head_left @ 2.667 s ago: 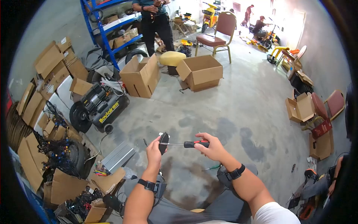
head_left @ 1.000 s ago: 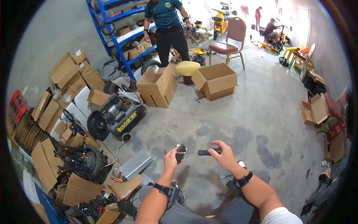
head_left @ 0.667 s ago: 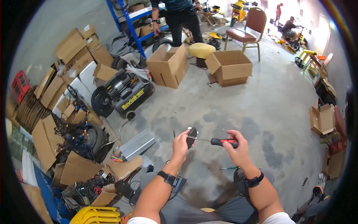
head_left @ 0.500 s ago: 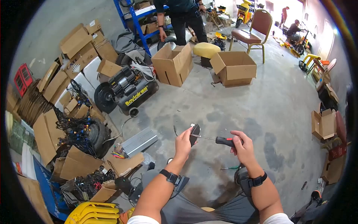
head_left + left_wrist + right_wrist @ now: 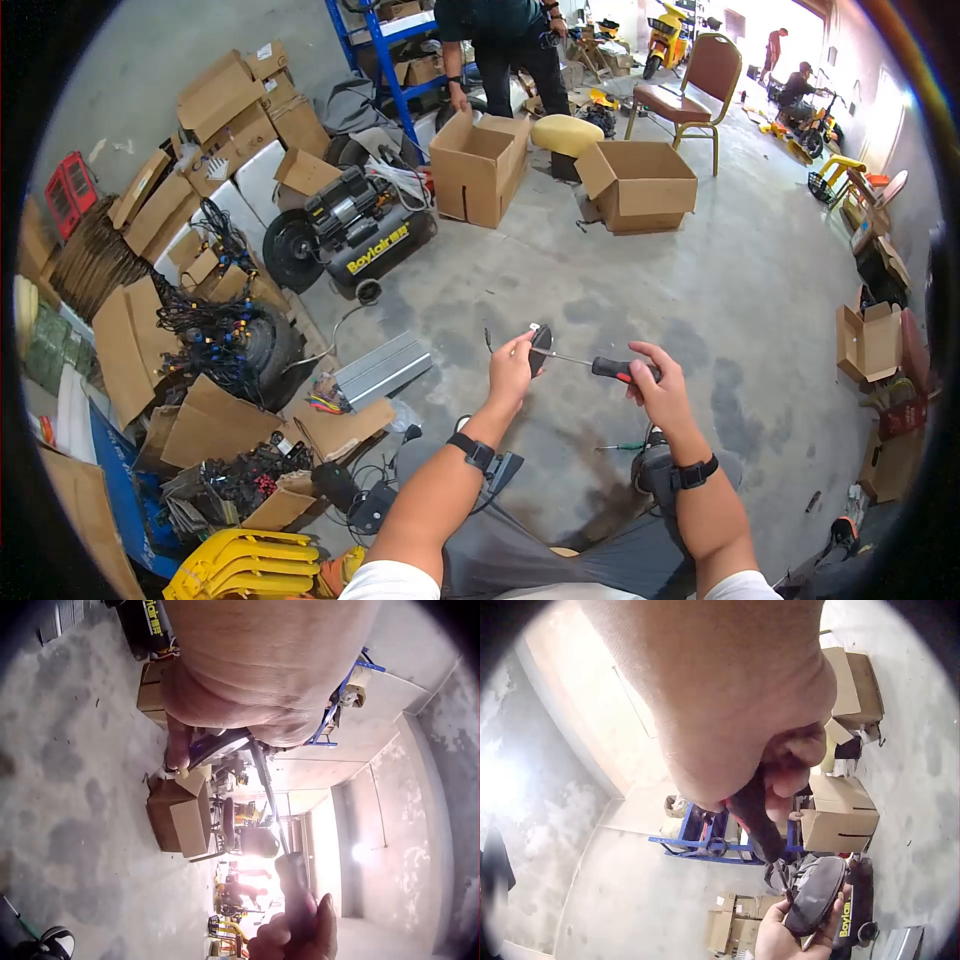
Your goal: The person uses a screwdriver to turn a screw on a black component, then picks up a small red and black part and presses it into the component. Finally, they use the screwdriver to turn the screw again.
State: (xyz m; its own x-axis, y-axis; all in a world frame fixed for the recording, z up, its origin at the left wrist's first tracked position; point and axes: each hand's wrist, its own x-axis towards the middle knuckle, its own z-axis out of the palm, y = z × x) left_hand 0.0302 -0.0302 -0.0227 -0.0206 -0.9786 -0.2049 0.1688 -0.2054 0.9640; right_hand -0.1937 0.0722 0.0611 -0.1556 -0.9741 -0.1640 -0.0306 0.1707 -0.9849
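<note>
My left hand (image 5: pixel 511 373) pinches a dark oval part (image 5: pixel 541 350) with a small white piece at its top. In the right wrist view the oval part (image 5: pixel 817 894) shows its flat dark face, with fingers behind its edge. My right hand (image 5: pixel 660 385) grips the black and red handle of a screwdriver (image 5: pixel 612 369), whose shaft points left and meets the oval part. The left wrist view shows the screwdriver handle (image 5: pixel 297 900) in the right fingers; whether the tip sits in a screw is hidden.
Beyond my hands stand a compressor (image 5: pixel 370 250) and two open cardboard boxes (image 5: pixel 655 203). A silver finned unit (image 5: pixel 384 371) lies on the floor at left, near piled cartons and cables. A green screwdriver (image 5: pixel 628 446) lies by my foot. A person (image 5: pixel 500 50) stands behind the boxes.
The head view has swung, so the room and my hands appear shifted. Both hands keep their hold, with my right fingers repositioned around the handle. The standing person now reaches down to a box.
</note>
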